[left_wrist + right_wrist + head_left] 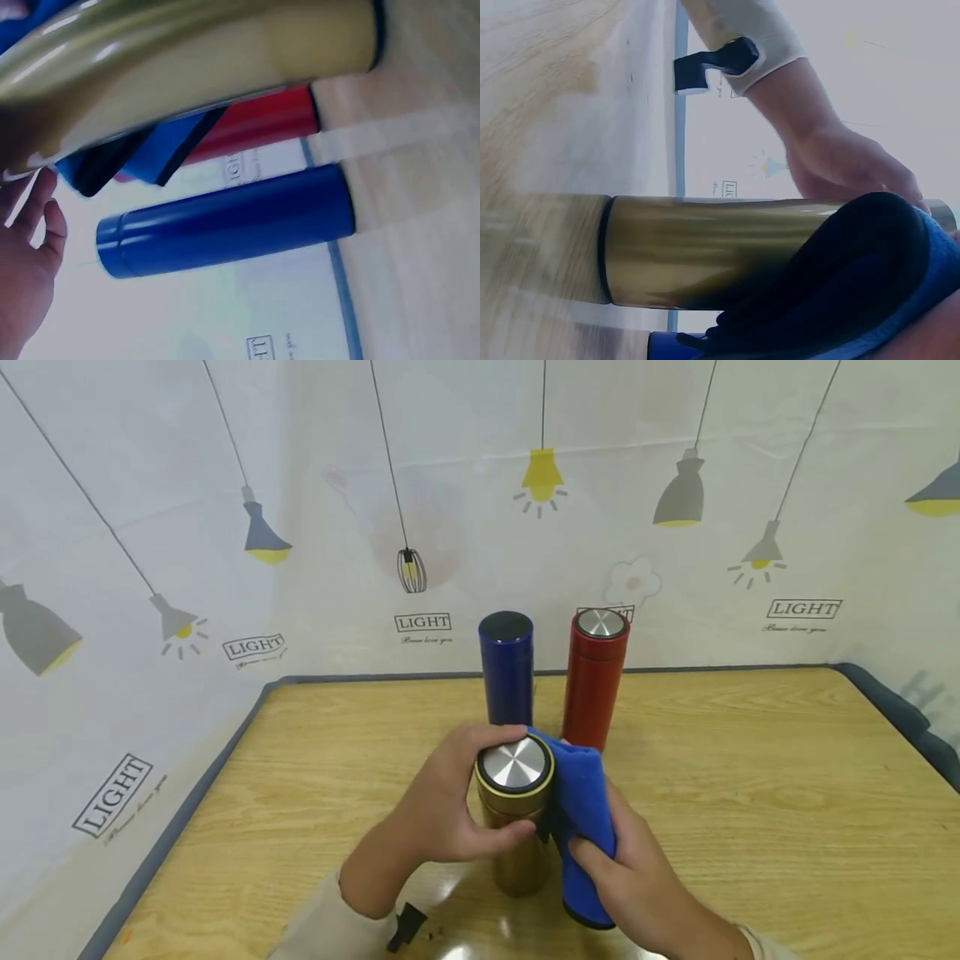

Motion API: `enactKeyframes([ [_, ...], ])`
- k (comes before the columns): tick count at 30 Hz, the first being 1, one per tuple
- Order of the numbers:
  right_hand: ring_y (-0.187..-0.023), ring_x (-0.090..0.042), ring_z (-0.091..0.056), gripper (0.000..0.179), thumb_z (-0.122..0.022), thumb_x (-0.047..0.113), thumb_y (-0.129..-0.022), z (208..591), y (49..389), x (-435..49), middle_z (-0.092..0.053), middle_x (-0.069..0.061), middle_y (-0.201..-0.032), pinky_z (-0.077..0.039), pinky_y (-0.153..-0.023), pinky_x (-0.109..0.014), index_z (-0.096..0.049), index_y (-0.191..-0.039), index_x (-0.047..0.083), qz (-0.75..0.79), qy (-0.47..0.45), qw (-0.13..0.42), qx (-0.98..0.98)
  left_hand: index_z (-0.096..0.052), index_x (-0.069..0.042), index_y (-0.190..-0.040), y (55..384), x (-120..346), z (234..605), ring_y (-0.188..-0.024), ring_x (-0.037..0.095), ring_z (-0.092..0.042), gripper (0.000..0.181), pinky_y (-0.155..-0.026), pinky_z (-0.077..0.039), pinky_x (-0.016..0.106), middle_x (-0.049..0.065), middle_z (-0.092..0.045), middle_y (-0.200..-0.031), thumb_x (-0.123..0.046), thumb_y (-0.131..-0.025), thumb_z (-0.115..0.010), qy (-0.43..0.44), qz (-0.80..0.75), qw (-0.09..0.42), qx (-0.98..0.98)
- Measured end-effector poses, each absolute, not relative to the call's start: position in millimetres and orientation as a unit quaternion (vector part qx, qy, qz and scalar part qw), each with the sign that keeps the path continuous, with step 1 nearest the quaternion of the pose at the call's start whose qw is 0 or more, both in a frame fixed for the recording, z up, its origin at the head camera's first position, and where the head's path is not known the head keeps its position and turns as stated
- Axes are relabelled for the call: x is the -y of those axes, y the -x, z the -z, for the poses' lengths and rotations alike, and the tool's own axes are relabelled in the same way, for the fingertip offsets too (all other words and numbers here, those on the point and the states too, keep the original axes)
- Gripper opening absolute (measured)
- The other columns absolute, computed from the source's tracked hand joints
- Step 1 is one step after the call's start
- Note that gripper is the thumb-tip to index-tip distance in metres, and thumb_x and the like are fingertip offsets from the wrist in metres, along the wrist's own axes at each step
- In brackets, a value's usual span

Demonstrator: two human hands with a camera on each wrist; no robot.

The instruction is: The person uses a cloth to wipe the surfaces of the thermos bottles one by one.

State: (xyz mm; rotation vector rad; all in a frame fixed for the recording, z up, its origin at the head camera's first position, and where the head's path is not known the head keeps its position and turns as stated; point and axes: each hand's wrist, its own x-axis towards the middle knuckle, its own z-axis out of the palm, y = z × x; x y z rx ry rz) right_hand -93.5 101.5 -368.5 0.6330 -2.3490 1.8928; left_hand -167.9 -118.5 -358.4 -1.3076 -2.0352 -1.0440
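Note:
A gold thermos flask with a silver-topped lid stands upright on the table. My left hand grips it around the lid end, thumb in front and fingers behind. In my right hand is a folded blue cloth with dark edging, held against the flask's right side. The right wrist view shows the cloth covering part of the gold flask near its upper half. Behind the hands stand a blue flask and a red flask, both upright.
The wooden table has a dark edge strip along its back and sides. A white curtain printed with lamps hangs behind it. A black strap piece sticks out by the left sleeve.

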Motion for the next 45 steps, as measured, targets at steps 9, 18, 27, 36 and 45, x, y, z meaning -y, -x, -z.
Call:
enactKeyframes([
  [9, -0.125, -0.009, -0.056, 0.080, -0.053, -0.011, -0.084, 379, 97, -96, -0.051, -0.009, -0.150, -0.048, -0.100, -0.022, -0.033, -0.155, 0.019, -0.596, -0.212, 0.036, 0.773, -0.050, -0.012, -0.140, 164, 126, 344, -0.119, 0.018, -0.057, 0.081, -0.103, -0.050, 0.034, 0.006, -0.057, -0.130, -0.028, -0.070, -0.088, 0.458, 0.375, 0.185, 0.784],
  [18, -0.136, -0.031, -0.047, 0.060, -0.050, 0.008, -0.102, 385, 99, -91, -0.046, -0.013, -0.153, -0.046, -0.106, -0.035, -0.028, -0.157, 0.017, -0.603, -0.174, -0.016, 0.778, -0.044, -0.005, -0.138, 163, 125, 344, -0.120, 0.020, -0.058, 0.078, -0.107, -0.047, 0.033, 0.008, -0.059, -0.129, -0.015, -0.069, -0.078, 0.456, 0.411, 0.180, 0.768],
  [27, -0.148, -0.030, -0.029, 0.061, -0.044, 0.015, -0.107, 373, 91, -92, -0.025, -0.001, -0.165, -0.039, -0.113, -0.053, -0.017, -0.160, 0.027, -0.625, -0.171, 0.014, 0.761, -0.047, -0.006, -0.135, 160, 123, 344, -0.134, 0.027, -0.047, 0.066, -0.112, -0.042, 0.038, 0.013, -0.044, -0.145, -0.008, -0.072, -0.066, 0.460, 0.432, 0.175, 0.756],
  [36, -0.141, -0.017, -0.043, 0.075, -0.055, 0.007, -0.101, 375, 88, -90, -0.035, -0.009, -0.161, -0.044, -0.104, -0.023, -0.015, -0.160, 0.029, -0.603, -0.212, 0.040, 0.768, -0.045, -0.009, -0.137, 161, 119, 346, -0.133, 0.023, -0.049, 0.067, -0.112, -0.044, 0.038, 0.010, -0.049, -0.141, -0.032, -0.084, -0.080, 0.438, 0.428, 0.168, 0.772],
  [45, -0.133, -0.030, -0.051, 0.087, -0.061, 0.001, -0.093, 387, 96, -87, -0.041, -0.010, -0.157, -0.048, -0.101, -0.027, -0.013, -0.160, 0.031, -0.578, -0.199, 0.019, 0.791, -0.045, -0.009, -0.135, 164, 118, 351, -0.127, 0.021, -0.053, 0.074, -0.109, -0.047, 0.036, 0.008, -0.053, -0.136, -0.022, -0.076, -0.088, 0.433, 0.425, 0.177, 0.775],
])
